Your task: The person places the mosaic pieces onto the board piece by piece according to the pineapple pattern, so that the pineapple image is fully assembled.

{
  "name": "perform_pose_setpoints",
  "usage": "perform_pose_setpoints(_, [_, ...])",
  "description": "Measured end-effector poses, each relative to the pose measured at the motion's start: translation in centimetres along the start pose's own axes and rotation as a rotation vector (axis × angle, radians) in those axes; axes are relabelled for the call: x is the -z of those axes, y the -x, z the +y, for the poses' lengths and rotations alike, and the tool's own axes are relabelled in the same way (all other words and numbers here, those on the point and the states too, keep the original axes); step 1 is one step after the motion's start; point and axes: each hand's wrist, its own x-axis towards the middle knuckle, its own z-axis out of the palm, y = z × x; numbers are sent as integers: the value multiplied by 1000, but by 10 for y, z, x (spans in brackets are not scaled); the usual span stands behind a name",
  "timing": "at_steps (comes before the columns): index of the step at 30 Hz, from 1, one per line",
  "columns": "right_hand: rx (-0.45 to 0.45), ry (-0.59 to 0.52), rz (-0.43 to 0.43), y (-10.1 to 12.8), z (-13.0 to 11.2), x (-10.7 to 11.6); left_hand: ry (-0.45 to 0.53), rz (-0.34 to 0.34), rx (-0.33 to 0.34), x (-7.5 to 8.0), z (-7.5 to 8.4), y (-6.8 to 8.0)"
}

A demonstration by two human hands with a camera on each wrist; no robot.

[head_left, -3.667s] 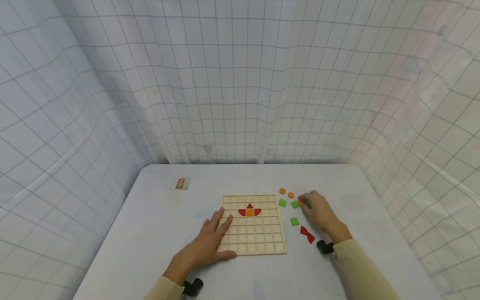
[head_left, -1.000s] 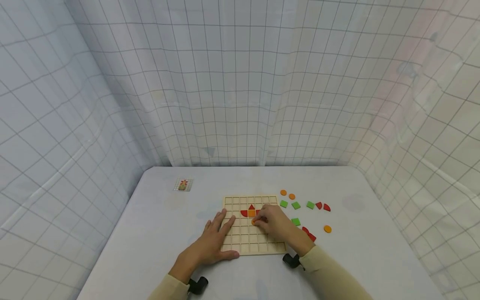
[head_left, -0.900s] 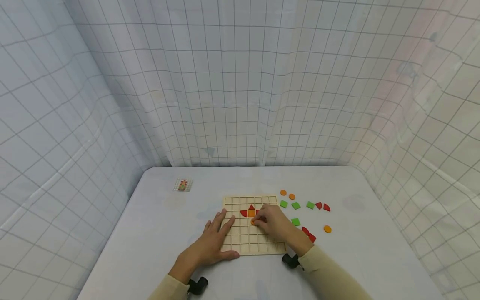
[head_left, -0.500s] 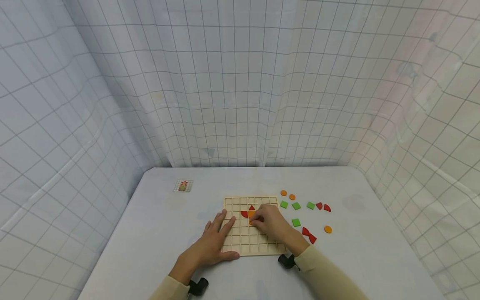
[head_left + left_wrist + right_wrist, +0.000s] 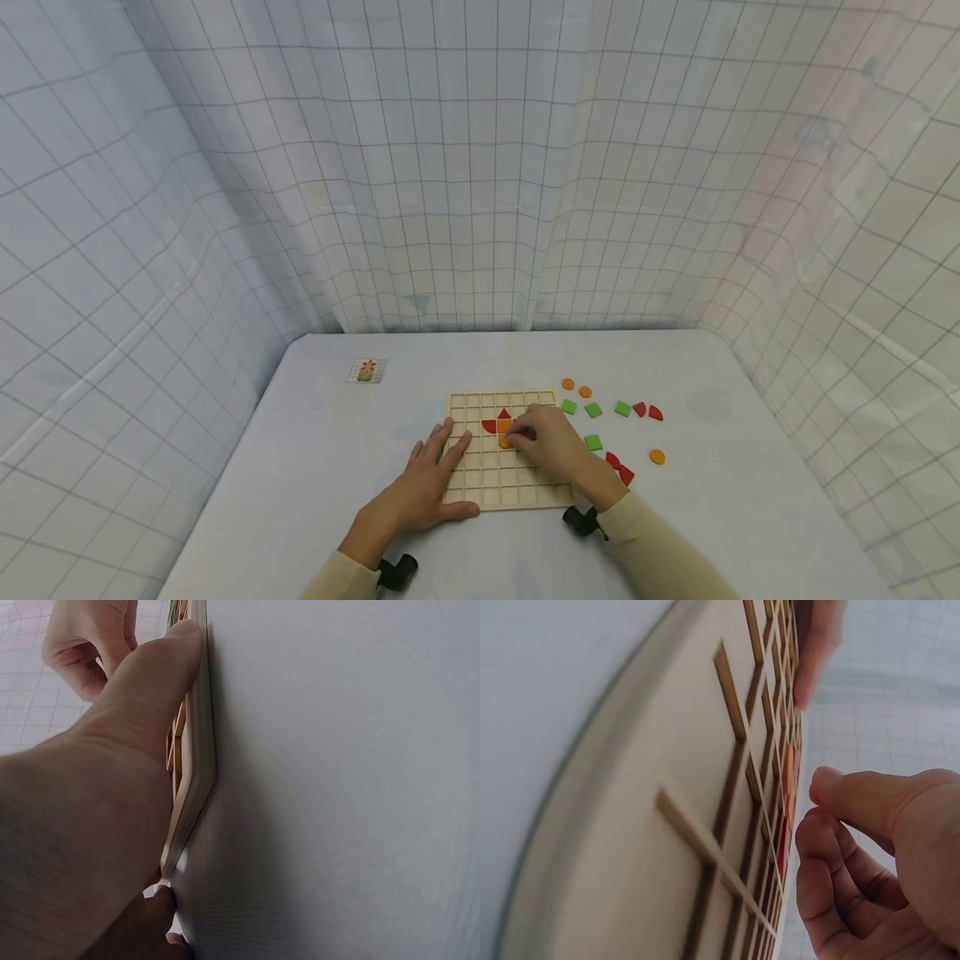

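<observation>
My left hand lies with spread fingers over the left side of the wooden grid board, its thumb at the near edge. On the board, a red triangle sits above an orange square, with a red quarter circle on the square's left. An orange disc lies in the cell below the square. My right hand is just right of the disc, hiding most of the red piece beyond. In the right wrist view, its curled fingers and thumb hold nothing.
Right of the board lie green squares, orange discs and red quarter circles, several pieces in all. A small pattern card is at the back left. White gridded curtains surround the table's back and sides.
My right hand has carried an orange disc from the loose pieces to the board, settled it in the cell below the orange square, and drawn its fingertips slightly right. My left hand stays on the board.
</observation>
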Motion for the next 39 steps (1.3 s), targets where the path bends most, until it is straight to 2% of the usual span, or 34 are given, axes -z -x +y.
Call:
perform_pose_setpoints(5, [-32,10,39,9,6,17,4,7,18,0,1,-2])
perform_pose_setpoints(12, [-124,44,62,31,23,33,21,3,22,-1,0,-3])
perform_pose_setpoints(20, [-149,117,108,61,43,56,14,-4,30,-3,-2,-4])
perform_pose_setpoints(25, [-188,122,129,82,57,67,14,-5,31,-3,-1,-3])
perform_pose_setpoints(30, [-259,132,111,97,68,74,19,0,15,-2,-2,-3])
perform_pose_setpoints(39, [-350,107,19,109,72,80,4,3,14,-5,-5,-4])
